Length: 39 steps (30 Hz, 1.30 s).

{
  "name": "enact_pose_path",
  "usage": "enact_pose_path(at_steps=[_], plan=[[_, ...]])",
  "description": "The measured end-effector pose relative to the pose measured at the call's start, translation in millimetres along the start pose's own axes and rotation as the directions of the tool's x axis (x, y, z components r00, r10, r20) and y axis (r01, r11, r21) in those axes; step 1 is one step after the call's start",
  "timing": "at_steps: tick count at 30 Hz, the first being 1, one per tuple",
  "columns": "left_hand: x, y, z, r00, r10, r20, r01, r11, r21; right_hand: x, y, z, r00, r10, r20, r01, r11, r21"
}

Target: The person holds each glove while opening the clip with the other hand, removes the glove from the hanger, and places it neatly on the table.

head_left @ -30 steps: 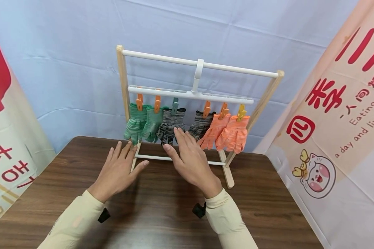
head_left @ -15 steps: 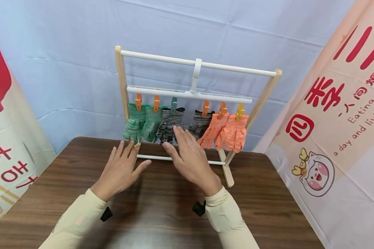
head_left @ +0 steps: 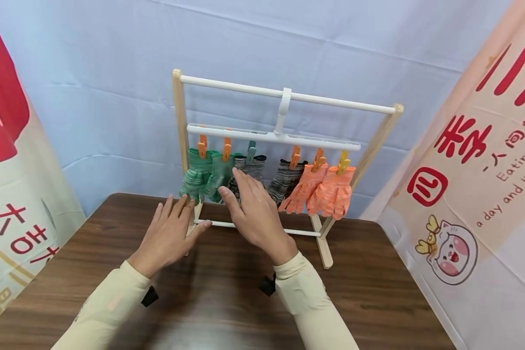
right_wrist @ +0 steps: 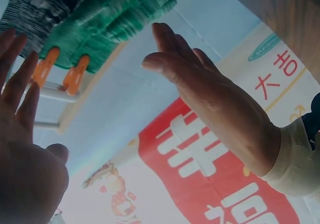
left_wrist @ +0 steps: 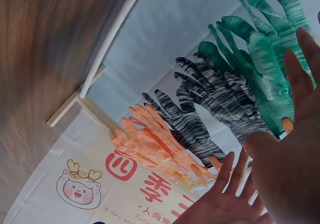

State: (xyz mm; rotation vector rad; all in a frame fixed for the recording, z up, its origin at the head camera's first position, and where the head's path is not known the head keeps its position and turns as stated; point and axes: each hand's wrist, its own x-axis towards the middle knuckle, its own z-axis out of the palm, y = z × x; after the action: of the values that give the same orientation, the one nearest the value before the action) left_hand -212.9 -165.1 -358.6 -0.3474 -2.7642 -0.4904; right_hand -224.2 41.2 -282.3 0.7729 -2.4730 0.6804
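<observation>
Here, streaky knitted green gloves [head_left: 197, 175] hang just beyond the fingertips of the left hand [head_left: 166, 236]; marled black-grey gloves [head_left: 283, 181] hang partly behind the fingers of the right hand [head_left: 258, 216], orange knit gloves [head_left: 332, 192] to their right. Both hands reach forward, fingers straight and free.

I have the head camera above the table [head_left: 227, 304], looking forward and down, far enough back to frame the whole rack [head_left: 181, 109]. My left wrist view is close in: the left hand [head_left: 166, 238] crowds its right edge, and it faces across toward the cat [head_left: 453, 255], tipped so the table lies upper left. My right wrist view, also tipped, faces the left drape [head_left: 32, 206], the right hand [head_left: 258, 214] large at its left edge. Head and left wrist share all the gloves [head_left: 284, 182]; both wrists share the green ones.
</observation>
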Motion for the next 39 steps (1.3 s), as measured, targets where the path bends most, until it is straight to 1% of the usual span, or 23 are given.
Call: enact_pose_path(at_steps=[3,8,14,19,28,35,39], plan=[[2.5,-2.4,-3.6,1.0,0.001,-0.012,-0.001,1.0,0.007,8,-4,3.0,0.999,-0.002,-0.049,0.003,1.0,0.022],[6.9,-7.3,-8.4,0.998,-0.004,-0.058,0.006,0.999,0.039,22,-12,8.4,0.994,0.004,-0.113,0.005,0.997,0.079],[12.8,-12.9,-12.9,0.995,-0.013,-0.103,0.018,0.999,0.043,34,-19,13.6,0.993,0.008,-0.118,0.007,0.991,0.132],[17.9,-14.9,-16.4,0.991,-0.013,-0.13,0.017,0.999,0.031,43,-22,17.7,0.989,0.011,-0.146,0.013,0.987,0.162],[25.5,-18.3,-20.0,0.976,0.023,-0.217,-0.013,0.999,0.046,56,-29,21.3,0.986,0.034,-0.162,0.0,0.979,0.203],[32.2,-19.3,-21.2,0.971,0.015,-0.237,-0.009,1.0,0.026,61,-32,23.4,0.983,0.061,-0.171,-0.029,0.982,0.185],[36.2,-20.6,-22.2,0.971,0.002,-0.24,-0.003,1.0,-0.004,65,-35,24.0,0.986,0.081,-0.147,-0.053,0.982,0.181]])
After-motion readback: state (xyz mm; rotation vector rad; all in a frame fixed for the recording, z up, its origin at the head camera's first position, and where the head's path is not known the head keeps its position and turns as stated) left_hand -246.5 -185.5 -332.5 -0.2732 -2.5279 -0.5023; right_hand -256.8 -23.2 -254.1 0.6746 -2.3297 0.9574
